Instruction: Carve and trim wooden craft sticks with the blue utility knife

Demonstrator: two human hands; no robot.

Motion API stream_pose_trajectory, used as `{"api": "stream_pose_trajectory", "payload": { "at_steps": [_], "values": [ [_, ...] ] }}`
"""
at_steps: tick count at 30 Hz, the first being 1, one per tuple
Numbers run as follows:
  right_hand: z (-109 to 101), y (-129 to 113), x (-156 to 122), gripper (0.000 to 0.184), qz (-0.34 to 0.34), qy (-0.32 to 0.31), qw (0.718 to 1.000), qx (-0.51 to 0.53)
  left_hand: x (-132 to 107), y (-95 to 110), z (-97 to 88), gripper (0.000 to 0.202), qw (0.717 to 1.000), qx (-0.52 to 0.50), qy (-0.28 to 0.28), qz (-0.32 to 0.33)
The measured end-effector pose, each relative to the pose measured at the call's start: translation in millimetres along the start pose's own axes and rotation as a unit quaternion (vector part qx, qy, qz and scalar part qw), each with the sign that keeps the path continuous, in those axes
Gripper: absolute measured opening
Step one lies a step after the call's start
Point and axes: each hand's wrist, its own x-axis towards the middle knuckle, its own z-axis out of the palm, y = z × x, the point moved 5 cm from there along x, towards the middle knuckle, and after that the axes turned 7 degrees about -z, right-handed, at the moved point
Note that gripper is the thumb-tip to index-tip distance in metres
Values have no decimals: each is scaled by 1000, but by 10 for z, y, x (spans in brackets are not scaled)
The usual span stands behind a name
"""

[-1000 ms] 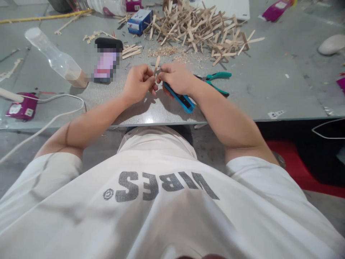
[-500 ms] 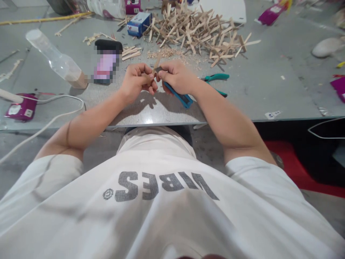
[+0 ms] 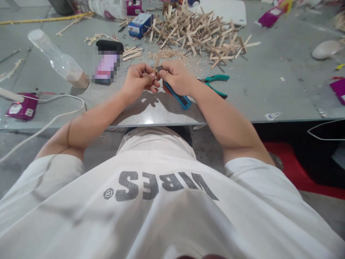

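My left hand [image 3: 140, 81] pinches a thin wooden stick [image 3: 157, 60], its pale end pointing up and away from me. Closed around a blue and black utility knife [image 3: 183, 102] is my right hand [image 3: 178, 77]. The knife's front end meets the stick between my two hands, and its handle slants down toward the table edge. My fingers hide the lower part of the stick. Behind my right wrist lie pliers with green handles [image 3: 217, 77]. Wood shavings [image 3: 165, 54] are scattered just beyond my fingers.
A large heap of wooden sticks [image 3: 194, 30] covers the far middle, beside a small blue box [image 3: 140, 25]. On the left are a phone [image 3: 107, 66], a leaning clear bottle [image 3: 58, 59] and a white cable [image 3: 61, 112]. The table's front edge runs below my forearms.
My hands stay close together around the stick and knife. The knife handle has tilted slightly. The whole view has shifted a little.
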Motion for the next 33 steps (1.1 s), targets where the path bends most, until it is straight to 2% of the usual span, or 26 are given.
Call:
{"api": "stream_pose_trajectory", "payload": {
  "at_steps": [9,14,20,28,33],
  "values": [
    [-10,239,148,31,-59,-26,998,-1,-78,69,11,31,997,71,28,-25],
    [-23,267,147,27,-55,-36,998,16,-81,74,16,27,995,96,18,-22],
    [-29,287,135,35,-35,-22,998,36,-83,72,30,28,993,112,3,-17],
    [-7,240,115,34,-60,-49,996,40,-31,33,31,30,994,103,13,-20],
    [-12,295,150,30,-61,-14,997,42,-34,62,26,28,995,90,30,-10]
  ]
}}
